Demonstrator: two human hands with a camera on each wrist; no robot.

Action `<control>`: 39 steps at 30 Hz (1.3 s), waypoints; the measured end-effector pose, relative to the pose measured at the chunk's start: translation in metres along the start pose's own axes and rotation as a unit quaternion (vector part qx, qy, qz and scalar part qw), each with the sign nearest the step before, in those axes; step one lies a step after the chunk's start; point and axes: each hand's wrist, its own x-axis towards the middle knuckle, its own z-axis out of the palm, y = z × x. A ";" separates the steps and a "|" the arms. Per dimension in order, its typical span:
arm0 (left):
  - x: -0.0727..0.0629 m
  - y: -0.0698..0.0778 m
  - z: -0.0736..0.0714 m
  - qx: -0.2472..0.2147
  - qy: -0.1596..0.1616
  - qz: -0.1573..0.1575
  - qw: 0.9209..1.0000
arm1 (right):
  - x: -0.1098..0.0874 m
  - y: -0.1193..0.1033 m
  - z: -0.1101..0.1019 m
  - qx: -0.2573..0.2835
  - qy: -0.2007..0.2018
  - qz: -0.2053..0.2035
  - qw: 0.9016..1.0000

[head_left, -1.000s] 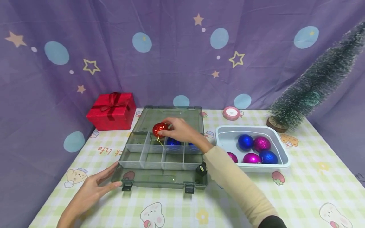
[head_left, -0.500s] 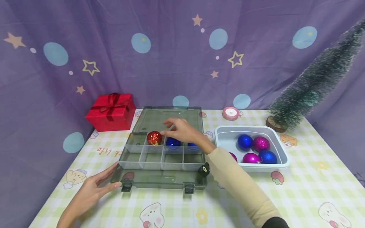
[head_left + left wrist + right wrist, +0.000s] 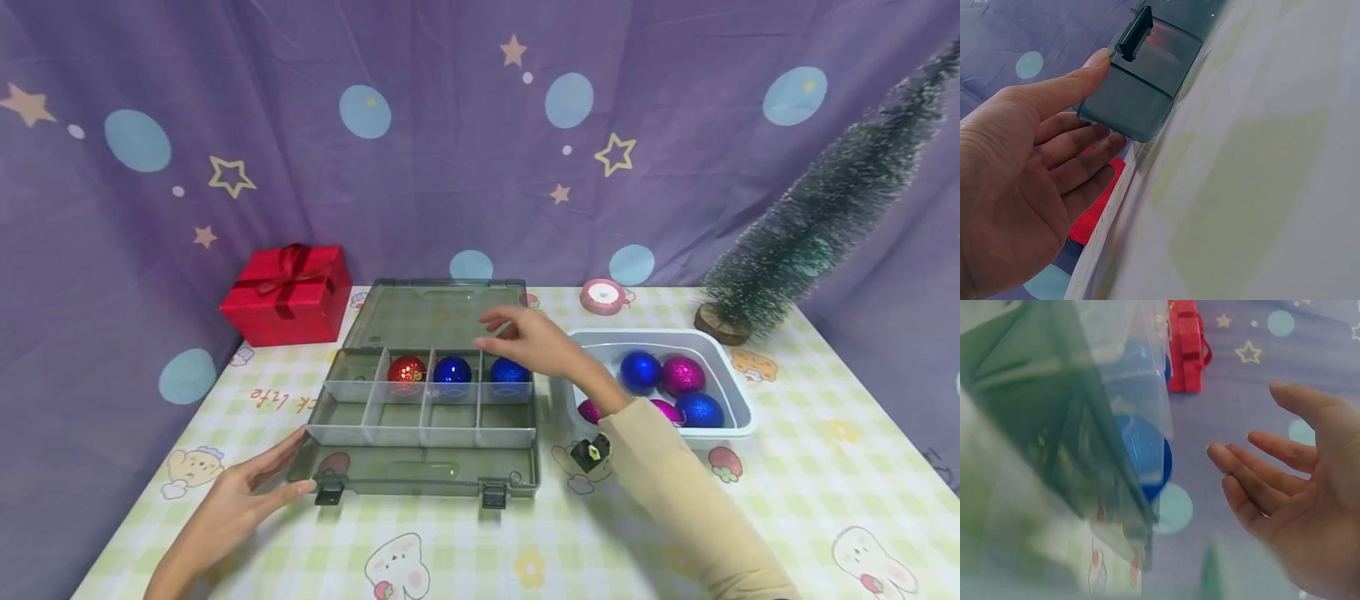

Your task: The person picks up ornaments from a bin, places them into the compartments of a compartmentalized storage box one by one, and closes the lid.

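Observation:
A translucent grey-green compartment box [image 3: 420, 473] lies on the table with its lid [image 3: 450, 312] folded back. In its far row sit a red Christmas bauble [image 3: 407, 374], a shiny blue bauble [image 3: 452, 375] and a glittery blue bauble [image 3: 510, 373], one per compartment. My left hand [image 3: 243, 496] touches the box's front left corner. In the left wrist view, its thumb [image 3: 1097, 62] lies by the black latch [image 3: 1135, 34], with the fingers fairly straight along the side. My right hand [image 3: 534, 340] is above the far right compartment, fingers loosely bent, holding nothing.
Right of the box, a white tray [image 3: 738, 400] holds several blue and magenta baubles, partly hidden by my right arm. A small artificial tree [image 3: 810, 233] stands behind it. At the back are a pink ribbon roll [image 3: 603, 297] and a red gift box [image 3: 288, 296].
My right hand has let go of the red bauble, which now sits in the second far compartment from the left. The hand has drawn back rightward. My left hand stays at the box corner.

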 end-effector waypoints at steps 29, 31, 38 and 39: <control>-0.001 0.000 0.000 0.002 0.002 0.006 1.000 | -0.124 0.055 -0.082 -0.066 0.109 0.082 0.988; -0.001 0.000 -0.001 0.000 0.002 0.006 1.000 | -0.131 0.058 -0.085 -0.074 0.114 0.087 0.987; -0.002 -0.001 0.000 -0.002 0.004 0.013 1.000 | -0.152 0.067 -0.094 -0.091 0.119 0.118 0.982; -0.002 -0.001 0.000 0.000 0.005 0.013 1.000 | -0.154 0.069 -0.095 -0.093 0.118 0.121 0.981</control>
